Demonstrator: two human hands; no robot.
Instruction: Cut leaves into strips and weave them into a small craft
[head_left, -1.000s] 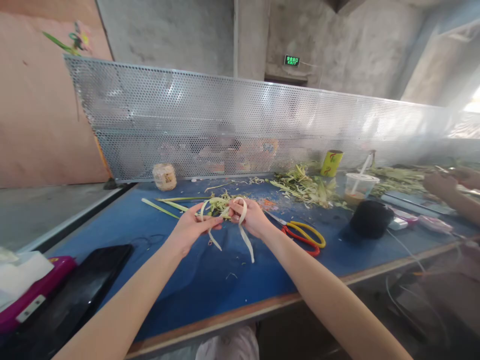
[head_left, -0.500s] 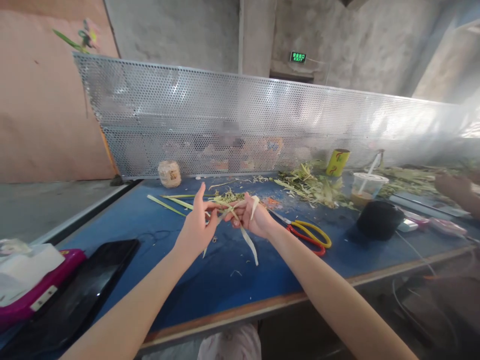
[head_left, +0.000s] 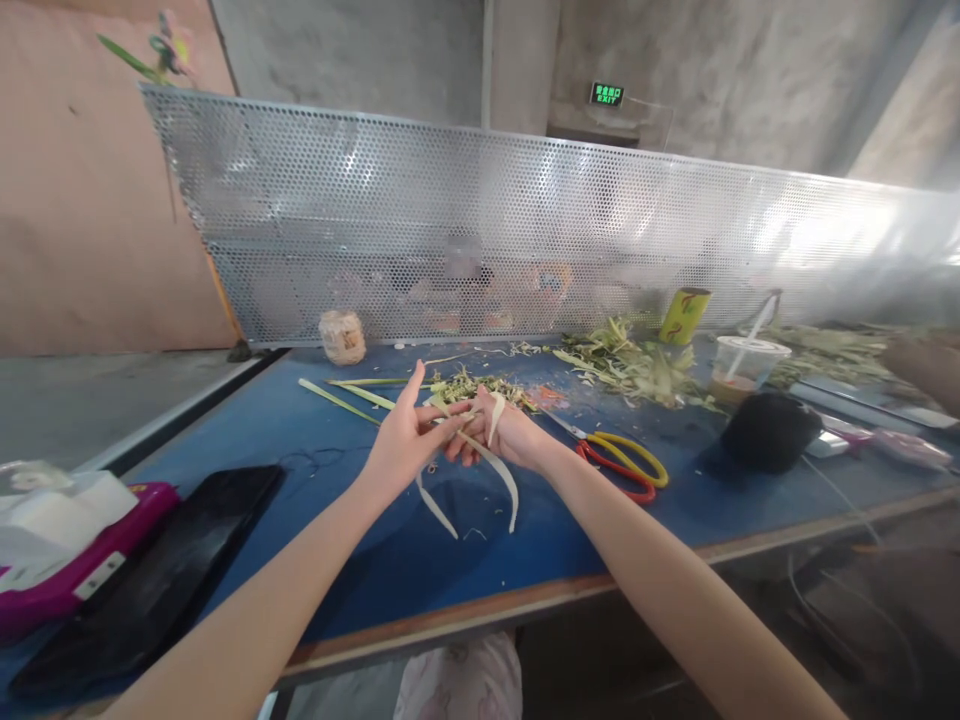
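Above the blue table, both hands meet over several pale, flat plant-leaf strips. My left hand pinches the strips between thumb and fingers, its index finger pointing up. My right hand has its fingers curled around the same strips, and one end loops over its back. Two strip ends hang down below the hands. The crossing of the strips is partly hidden by the fingers. Just behind the hands lies a heap of small green trimmings. Green stalks lie to the left.
Scissors with red and yellow handles lie right of my hands. Farther right are a leaf pile, a yellow-green can, a plastic cup and a black object. A phone lies left. A perforated screen stands behind.
My hands have drawn closer together, and the left fingers now overlap the right ones. A second strip end now hangs visibly below the hands. The view has shifted slightly.
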